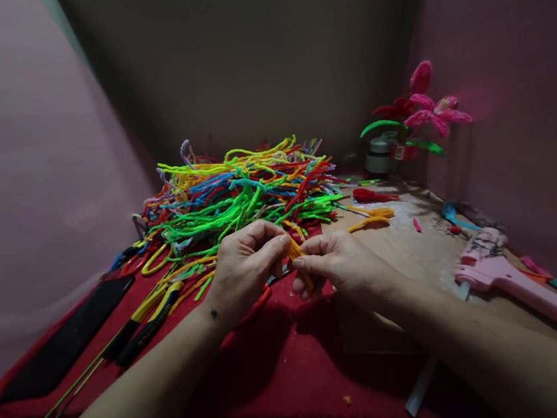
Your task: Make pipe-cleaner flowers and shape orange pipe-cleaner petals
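We pinch a short orange stem [297, 249] between both hands, the left hand [245, 262] and right hand [340, 263] each closed on it with thumb and fingertips, just above the red cloth [314, 374] at the near middle of the bench [419, 252]. Working it well, we judge, means keeping the two grips close together so the wire bends only between them. The loose pile [240, 191] lies just beyond the left hand and could snag a stray end, the pliers [145, 321] lie near left, and the glue gun [502, 275] rests just beyond the right forearm.
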`<action>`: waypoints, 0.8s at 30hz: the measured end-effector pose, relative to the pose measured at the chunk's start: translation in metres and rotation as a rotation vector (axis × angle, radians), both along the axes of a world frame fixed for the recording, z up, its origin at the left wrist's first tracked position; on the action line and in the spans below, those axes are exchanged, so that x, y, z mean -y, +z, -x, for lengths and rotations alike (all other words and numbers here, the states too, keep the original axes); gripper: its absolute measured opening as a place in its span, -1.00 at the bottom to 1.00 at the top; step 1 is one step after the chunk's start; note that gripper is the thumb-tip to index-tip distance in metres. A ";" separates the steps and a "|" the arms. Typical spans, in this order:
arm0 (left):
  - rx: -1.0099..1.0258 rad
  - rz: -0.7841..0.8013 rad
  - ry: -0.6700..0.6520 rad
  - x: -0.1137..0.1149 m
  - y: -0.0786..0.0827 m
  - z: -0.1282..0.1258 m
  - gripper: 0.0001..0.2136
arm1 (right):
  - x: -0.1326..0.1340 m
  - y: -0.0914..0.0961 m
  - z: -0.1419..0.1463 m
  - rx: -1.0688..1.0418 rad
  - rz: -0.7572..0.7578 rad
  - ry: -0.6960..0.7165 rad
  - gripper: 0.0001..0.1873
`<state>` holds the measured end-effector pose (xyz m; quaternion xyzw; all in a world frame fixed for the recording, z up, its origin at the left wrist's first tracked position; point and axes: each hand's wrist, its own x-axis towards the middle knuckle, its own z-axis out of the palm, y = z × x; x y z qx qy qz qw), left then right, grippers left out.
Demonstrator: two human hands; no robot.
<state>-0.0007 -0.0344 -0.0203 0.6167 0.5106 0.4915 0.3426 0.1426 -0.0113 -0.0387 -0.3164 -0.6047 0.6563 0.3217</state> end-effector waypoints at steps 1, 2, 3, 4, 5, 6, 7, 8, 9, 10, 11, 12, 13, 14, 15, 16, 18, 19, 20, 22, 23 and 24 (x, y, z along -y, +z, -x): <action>0.003 -0.007 0.001 -0.001 0.000 0.000 -0.91 | 0.000 0.000 0.000 -0.005 0.013 0.002 -0.85; 0.005 -0.008 -0.004 -0.002 0.000 0.001 -0.90 | 0.000 0.000 -0.001 -0.013 0.028 0.003 -0.86; 0.012 0.005 -0.020 -0.003 0.000 0.003 -0.90 | -0.001 0.001 -0.001 -0.023 0.043 0.007 -0.86; 0.029 0.033 -0.048 -0.005 0.001 0.005 -0.89 | -0.001 0.001 -0.002 -0.030 0.056 0.011 -0.86; 0.051 0.076 -0.085 -0.006 0.001 0.006 -0.88 | -0.001 0.002 -0.002 -0.035 0.064 0.014 -0.85; 0.071 0.124 -0.125 -0.008 0.001 0.008 -0.87 | -0.001 0.002 -0.002 -0.038 0.069 0.016 -0.84; 0.085 0.168 -0.156 -0.009 0.001 0.009 -0.85 | -0.001 0.003 -0.003 -0.039 0.072 0.018 -0.84; 0.093 0.198 -0.175 -0.010 0.001 0.010 -0.84 | -0.001 0.003 -0.003 -0.039 0.073 0.020 -0.83; 0.096 0.214 -0.178 -0.010 0.001 0.010 -0.83 | -0.001 0.003 -0.003 -0.041 0.075 0.024 -0.84; 0.096 0.216 -0.166 -0.009 0.000 0.008 -0.83 | -0.001 0.003 -0.002 -0.041 0.084 0.025 -0.85; 0.099 0.206 -0.142 -0.008 -0.001 0.007 -0.83 | 0.000 0.003 -0.002 -0.040 0.099 0.021 -0.86; 0.103 0.186 -0.107 -0.007 -0.002 0.004 -0.84 | 0.000 0.002 -0.001 -0.039 0.118 0.013 -0.87; 0.103 0.159 -0.070 -0.005 -0.003 0.002 -0.85 | 0.000 0.001 0.000 -0.039 0.143 0.001 -0.87; 0.097 0.130 -0.037 -0.004 -0.003 0.000 -0.85 | 0.001 0.000 0.000 -0.043 0.171 -0.012 -0.88; 0.081 0.098 -0.010 -0.004 -0.004 -0.002 -0.86 | 0.001 -0.001 0.001 -0.047 0.198 -0.023 -0.88; 0.056 0.069 0.003 -0.003 -0.003 -0.002 -0.86 | 0.001 -0.002 0.002 -0.054 0.216 -0.028 -0.87; 0.015 0.070 0.001 -0.005 -0.002 -0.002 -0.85 | 0.001 -0.004 0.003 -0.075 0.229 -0.020 -0.88; 0.008 0.095 -0.008 -0.006 -0.001 -0.001 -0.85 | 0.001 -0.004 0.003 -0.084 0.224 -0.012 -0.88; 0.012 0.131 -0.018 -0.007 0.000 0.000 -0.84 | 0.001 -0.004 0.003 -0.093 0.213 -0.005 -0.89; 0.040 0.198 -0.038 -0.010 0.002 0.002 -0.82 | 0.000 -0.005 0.002 -0.114 0.172 0.009 -0.90; 0.054 0.221 -0.045 -0.011 0.002 0.003 -0.81 | 0.000 -0.005 0.001 -0.122 0.143 0.016 -0.89; 0.062 0.238 -0.055 -0.011 0.002 0.003 -0.80 | -0.001 -0.006 0.001 -0.127 0.112 0.022 -0.88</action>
